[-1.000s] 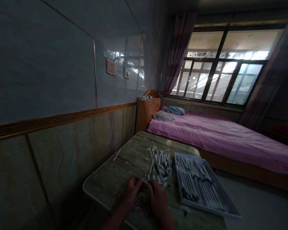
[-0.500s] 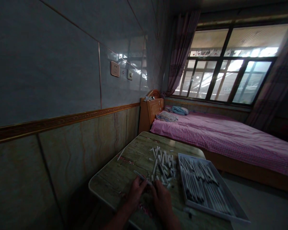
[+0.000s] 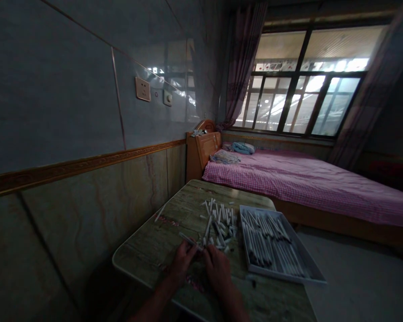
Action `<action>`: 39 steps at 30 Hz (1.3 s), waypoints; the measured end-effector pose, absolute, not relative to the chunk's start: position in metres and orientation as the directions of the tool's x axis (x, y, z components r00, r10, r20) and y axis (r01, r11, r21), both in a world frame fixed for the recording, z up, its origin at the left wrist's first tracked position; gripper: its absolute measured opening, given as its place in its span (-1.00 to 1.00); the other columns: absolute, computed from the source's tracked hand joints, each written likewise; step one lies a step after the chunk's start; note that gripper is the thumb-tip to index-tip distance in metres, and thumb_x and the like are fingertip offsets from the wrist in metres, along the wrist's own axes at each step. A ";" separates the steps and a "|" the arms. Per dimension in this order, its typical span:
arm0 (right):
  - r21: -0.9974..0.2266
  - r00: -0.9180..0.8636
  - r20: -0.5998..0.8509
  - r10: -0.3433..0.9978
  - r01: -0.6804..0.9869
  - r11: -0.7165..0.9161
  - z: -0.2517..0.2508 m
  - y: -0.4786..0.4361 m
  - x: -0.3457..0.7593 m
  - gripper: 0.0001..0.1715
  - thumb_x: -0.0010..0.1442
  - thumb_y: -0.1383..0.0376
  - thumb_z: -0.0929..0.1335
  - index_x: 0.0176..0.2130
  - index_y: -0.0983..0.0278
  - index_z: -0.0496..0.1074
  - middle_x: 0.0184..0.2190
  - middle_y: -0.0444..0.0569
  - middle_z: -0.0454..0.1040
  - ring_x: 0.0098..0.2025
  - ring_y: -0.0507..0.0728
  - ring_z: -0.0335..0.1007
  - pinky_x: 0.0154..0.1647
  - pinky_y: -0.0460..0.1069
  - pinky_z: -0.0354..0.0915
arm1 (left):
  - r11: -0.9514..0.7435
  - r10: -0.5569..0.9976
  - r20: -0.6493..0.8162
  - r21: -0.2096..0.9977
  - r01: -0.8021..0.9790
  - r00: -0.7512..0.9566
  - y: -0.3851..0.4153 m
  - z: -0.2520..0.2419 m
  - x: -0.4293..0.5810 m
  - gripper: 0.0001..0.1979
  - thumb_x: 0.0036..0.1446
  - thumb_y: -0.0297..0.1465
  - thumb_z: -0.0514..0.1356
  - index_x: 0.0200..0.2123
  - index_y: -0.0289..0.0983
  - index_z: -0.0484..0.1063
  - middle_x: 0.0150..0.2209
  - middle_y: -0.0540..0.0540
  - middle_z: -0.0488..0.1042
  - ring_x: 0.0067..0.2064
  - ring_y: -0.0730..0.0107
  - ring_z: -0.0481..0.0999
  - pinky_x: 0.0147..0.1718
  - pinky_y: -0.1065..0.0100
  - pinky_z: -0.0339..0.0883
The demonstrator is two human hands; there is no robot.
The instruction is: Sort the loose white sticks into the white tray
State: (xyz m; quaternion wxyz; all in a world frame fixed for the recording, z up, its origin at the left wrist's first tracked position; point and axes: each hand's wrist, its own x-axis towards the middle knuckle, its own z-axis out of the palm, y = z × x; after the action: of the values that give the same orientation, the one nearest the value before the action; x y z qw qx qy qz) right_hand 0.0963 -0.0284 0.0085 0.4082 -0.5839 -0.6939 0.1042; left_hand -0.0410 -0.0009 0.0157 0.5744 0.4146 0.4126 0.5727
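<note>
My left hand is closed around a slim, pale pen-like stick, whose far end points up and left. Close beside it, my right hand has its fingers pinched at the near end of that stick; the fingertips partly hide this end. Just beyond my hands lies a loose pile of short white tubes and small pale pieces. To the right, a shallow white tray holds many long white sticks in rows, several with dark ends.
Everything lies on a small marbled table with rounded corners. A single white stick rests near its left edge. Small dark bits lie by the tray. A tiled wall stands left; a bed with a pink checked cover is behind.
The view has shifted slightly, so the whole scene sits further left and a little higher. Both hands stay together at the stick, with little other movement visible.
</note>
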 end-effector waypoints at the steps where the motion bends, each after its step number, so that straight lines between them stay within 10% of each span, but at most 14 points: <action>1: -0.624 0.025 0.446 0.894 0.725 0.291 0.010 -0.030 0.097 -0.69 0.33 0.13 0.30 -0.03 0.25 0.42 -0.08 -0.01 0.47 -0.15 0.10 0.45 -0.16 0.03 0.40 | 0.015 1.000 -0.008 0.951 -0.308 0.026 0.000 0.016 -0.041 -0.55 -0.23 -0.11 0.42 -0.34 -0.28 0.43 -0.41 -0.07 0.55 -0.33 0.23 0.56 -0.30 0.28 0.42; 10: -0.636 0.192 0.426 0.884 0.759 0.141 0.027 -0.044 0.135 -0.61 0.31 0.15 0.34 0.07 0.26 0.35 0.05 0.02 0.38 -0.03 0.15 0.41 -0.04 0.14 0.39 | 0.061 0.997 -0.044 0.943 -0.326 0.057 -0.006 0.021 -0.041 -0.49 -0.09 0.04 0.28 -0.24 -0.24 0.38 -0.40 -0.07 0.58 -0.36 0.27 0.58 -0.36 0.30 0.41; 14: -0.646 0.379 0.377 0.845 0.762 -0.054 0.048 -0.055 0.194 -0.63 0.37 0.11 0.21 -0.21 0.26 0.49 -0.28 0.01 0.52 -0.30 0.12 0.46 -0.34 -0.02 0.30 | 0.076 0.997 -0.065 0.943 -0.324 0.047 -0.006 0.022 -0.041 -0.48 -0.11 0.02 0.31 -0.22 -0.24 0.36 -0.41 -0.07 0.60 -0.39 0.31 0.58 -0.39 0.34 0.38; 21: -0.356 0.635 0.179 0.752 0.754 -0.552 0.076 -0.071 0.264 -0.58 0.31 0.06 0.19 -0.36 0.19 0.49 -0.38 0.06 0.56 -0.44 0.14 0.45 -0.51 -0.05 0.01 | 0.084 0.996 -0.075 0.945 -0.315 0.040 -0.005 0.022 -0.040 -0.48 -0.11 0.00 0.32 -0.22 -0.24 0.34 -0.43 -0.06 0.59 -0.41 0.31 0.58 -0.41 0.34 0.36; 39: -0.232 0.176 0.342 0.923 0.968 -0.098 0.066 -0.069 0.213 -0.74 0.31 0.23 0.22 -0.25 0.21 0.47 -0.27 -0.02 0.53 -0.27 0.10 0.42 -0.40 -0.06 0.05 | 0.071 0.996 -0.083 0.937 -0.341 -0.021 -0.013 0.028 -0.039 -0.49 -0.10 -0.02 0.31 -0.22 -0.25 0.33 -0.44 -0.03 0.57 -0.44 0.35 0.57 -0.43 0.36 0.34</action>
State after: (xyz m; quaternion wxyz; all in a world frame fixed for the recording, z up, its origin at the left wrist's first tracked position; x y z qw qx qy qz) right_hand 0.2131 -0.0688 0.0657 0.2044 -0.7391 -0.6395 -0.0547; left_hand -0.0386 -0.0126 0.0284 0.5891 0.3775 0.4340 0.5676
